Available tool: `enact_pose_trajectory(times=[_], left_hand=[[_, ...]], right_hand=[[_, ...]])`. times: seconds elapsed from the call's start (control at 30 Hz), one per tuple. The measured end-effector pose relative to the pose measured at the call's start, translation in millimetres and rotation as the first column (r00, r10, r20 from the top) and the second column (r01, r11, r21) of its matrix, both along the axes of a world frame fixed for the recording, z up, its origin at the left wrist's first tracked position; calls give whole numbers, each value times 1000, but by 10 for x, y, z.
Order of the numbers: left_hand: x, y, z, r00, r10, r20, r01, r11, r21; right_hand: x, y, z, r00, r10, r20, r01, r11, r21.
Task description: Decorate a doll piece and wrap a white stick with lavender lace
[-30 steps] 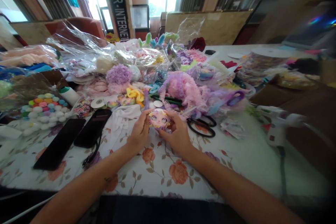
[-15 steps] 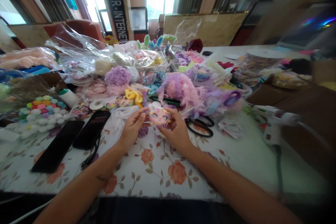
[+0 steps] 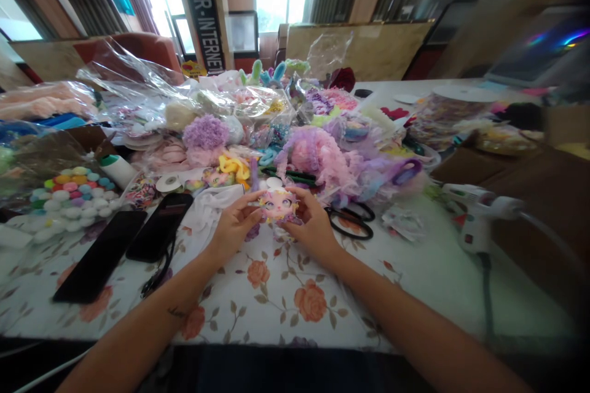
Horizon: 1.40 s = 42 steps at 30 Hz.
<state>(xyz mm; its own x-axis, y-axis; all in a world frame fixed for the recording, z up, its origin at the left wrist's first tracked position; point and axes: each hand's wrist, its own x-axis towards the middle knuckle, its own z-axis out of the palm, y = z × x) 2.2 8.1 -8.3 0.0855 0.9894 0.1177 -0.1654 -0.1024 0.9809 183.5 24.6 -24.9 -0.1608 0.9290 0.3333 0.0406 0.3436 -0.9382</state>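
Note:
Between my hands is a small flat doll-face cutout (image 3: 279,204), pink with large eyes and a colourful flowery edge. My left hand (image 3: 236,224) pinches its left edge between thumb and fingers. On the opposite edge my right hand (image 3: 314,224) grips it the same way. The cutout faces me, held above the floral tablecloth (image 3: 271,295). Beside my right hand lie black-handled scissors (image 3: 353,224), their blades hidden. White fabric (image 3: 207,212) is bunched next to my left hand.
Two black phones (image 3: 99,258) (image 3: 159,227) lie on the left, near colourful pompoms (image 3: 74,196) and a thread spool (image 3: 117,171). Pink ruffled ribbon (image 3: 318,156) and plastic-wrapped craft supplies heap up behind my hands. On the right stands a white glue gun (image 3: 477,218) with its cord.
My left thumb and fingers have shifted onto the cutout's left edge, and the cutout is turned slightly. The things on the table stay where they were.

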Motion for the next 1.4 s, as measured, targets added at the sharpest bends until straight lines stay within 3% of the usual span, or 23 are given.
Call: enact_pose_trajectory(times=[0.1, 0.33, 0.77, 0.93, 1.1, 1.4], left_hand=[[-1, 2, -8, 999, 31, 40, -30, 999, -11], [15, -57, 105, 995, 46, -94, -44, 999, 17], [-26, -15, -36, 982, 64, -180, -16, 966, 259], [-13, -5, -130, 988, -73, -135, 101, 970, 219], [-38, -12, -79, 977, -87, -193, 123, 975, 187], [-31, -26, -15, 986, -62, -155, 81, 990, 118]], right_hand=[[-28, -5, 5, 999, -9, -31, 8, 999, -34], [-26, -16, -2, 997, 53, 60, -56, 997, 50], [-15, -46, -2, 975, 134, -178, -164, 972, -166], [-4, -3, 42, 980, 150, -130, -163, 982, -95], [47, -14, 67, 984, 170, 46, -169, 985, -27], [51, -71, 52, 962, 235, -137, -253, 959, -129]])
